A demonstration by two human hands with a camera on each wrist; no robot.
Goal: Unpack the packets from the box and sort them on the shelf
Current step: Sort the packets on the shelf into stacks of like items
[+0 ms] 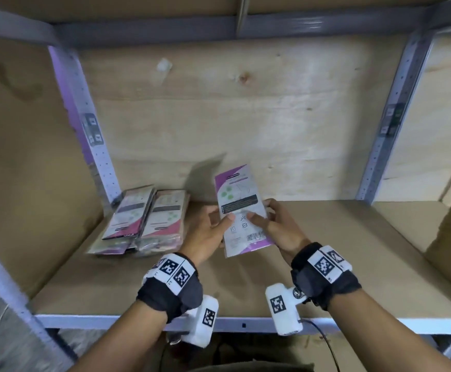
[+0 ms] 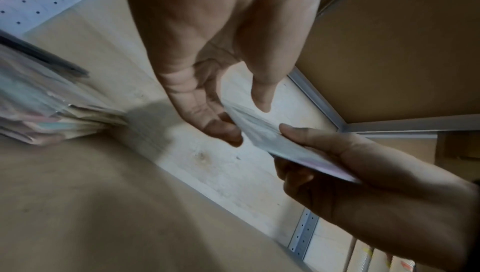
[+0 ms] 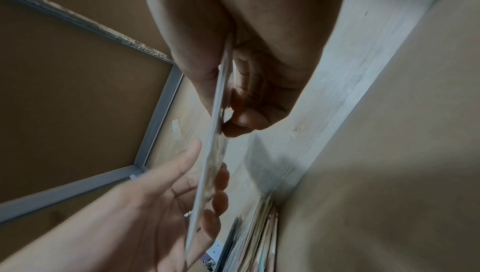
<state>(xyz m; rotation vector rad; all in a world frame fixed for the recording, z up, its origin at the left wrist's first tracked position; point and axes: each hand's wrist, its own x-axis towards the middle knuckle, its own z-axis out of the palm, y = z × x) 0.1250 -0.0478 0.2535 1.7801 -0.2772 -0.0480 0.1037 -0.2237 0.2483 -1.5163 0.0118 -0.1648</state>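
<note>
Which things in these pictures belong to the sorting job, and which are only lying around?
Part of the job:
- flat white and purple packet, gripped by the left hand and the right hand
- stacks of similar packets at the shelf's left
- brown shelf board

Only around:
- grey perforated metal upright
- pale plywood back panel

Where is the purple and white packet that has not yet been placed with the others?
In the head view the packet is held above the shelf between the left hand and right hand, just right of the stacked packets at the left post.
</note>
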